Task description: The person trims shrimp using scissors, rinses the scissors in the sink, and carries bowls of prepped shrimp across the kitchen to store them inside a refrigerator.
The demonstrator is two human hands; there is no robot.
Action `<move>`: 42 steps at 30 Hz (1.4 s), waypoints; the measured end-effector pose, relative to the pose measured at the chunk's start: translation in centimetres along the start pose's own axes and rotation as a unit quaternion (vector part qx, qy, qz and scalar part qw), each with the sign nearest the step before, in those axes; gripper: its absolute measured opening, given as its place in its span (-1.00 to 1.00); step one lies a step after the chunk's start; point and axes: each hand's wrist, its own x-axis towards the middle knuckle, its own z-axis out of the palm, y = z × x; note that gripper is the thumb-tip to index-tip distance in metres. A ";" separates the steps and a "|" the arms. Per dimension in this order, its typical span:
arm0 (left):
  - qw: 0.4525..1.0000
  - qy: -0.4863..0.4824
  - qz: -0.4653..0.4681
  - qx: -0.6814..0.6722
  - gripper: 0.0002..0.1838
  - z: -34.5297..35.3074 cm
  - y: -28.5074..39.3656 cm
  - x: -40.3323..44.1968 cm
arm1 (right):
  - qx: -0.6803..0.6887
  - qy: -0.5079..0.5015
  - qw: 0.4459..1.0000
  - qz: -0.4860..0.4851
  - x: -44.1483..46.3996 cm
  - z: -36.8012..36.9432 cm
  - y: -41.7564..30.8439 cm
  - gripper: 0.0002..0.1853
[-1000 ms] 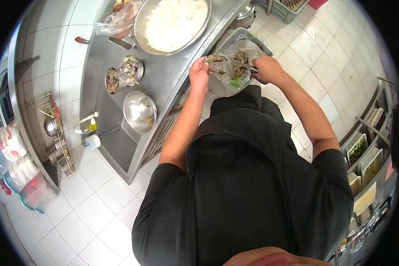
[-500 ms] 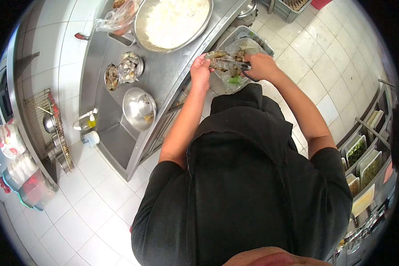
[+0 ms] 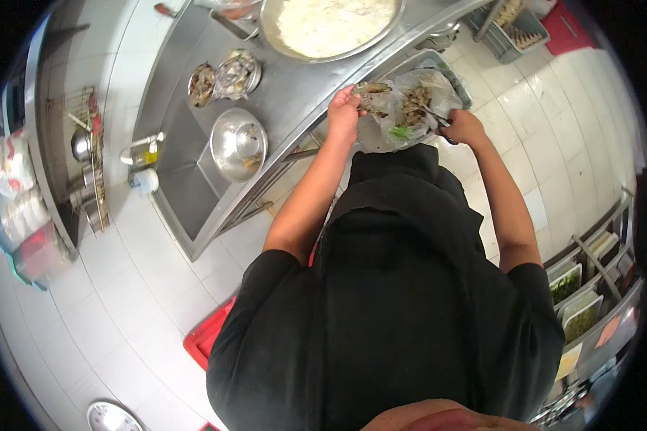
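My left hand (image 3: 344, 113) is closed around a raw shrimp (image 3: 374, 87) with thin legs hanging from it; whether it grips more than one I cannot tell. In my right hand (image 3: 464, 130) is a pair of scissors (image 3: 435, 117), its blades pointing left and apart from the shrimp. Below both hands, a clear plastic bag (image 3: 447, 85) lines a grey bin (image 3: 465, 93). Brown shrimp scraps (image 3: 415, 100) and a green leafy piece (image 3: 401, 132) lie in the bag.
A steel counter (image 3: 295, 86) runs along my left, with a large pan of whitish food (image 3: 331, 27). Two small bowls of shellfish, one bowl (image 3: 202, 85) darker, stand near a steel bowl (image 3: 230, 136). Grey crate (image 3: 521, 47) at upper right; red container (image 3: 207, 334) behind my left side.
My right hand and the scissors have moved right, away from the shrimp in my left hand. The whole view has shifted, bringing the red container and a round dial into sight.
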 end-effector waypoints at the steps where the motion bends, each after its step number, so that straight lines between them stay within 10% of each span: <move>1: 1.000 0.007 -0.002 -0.013 -0.65 -0.5 0.1 -0.1 | 0.021 -0.028 0.999 0.004 0.5 0.4 0.4 -0.58; 10: 0.988 0.057 -0.012 -0.145 -0.76 -6.9 2.2 -2.0 | 0.397 -0.104 0.905 0.111 0.2 5.5 0.7 -0.54; 29: 0.932 0.214 0.223 -0.188 -0.57 -34.5 14.3 5.7 | 0.283 -0.077 0.954 0.062 -1.1 10.4 -10.1 -0.63; 42: 0.755 0.359 0.438 0.331 -0.74 -46.4 17.1 18.0 | 0.156 -0.018 0.979 0.128 -6.7 13.2 -15.6 -0.57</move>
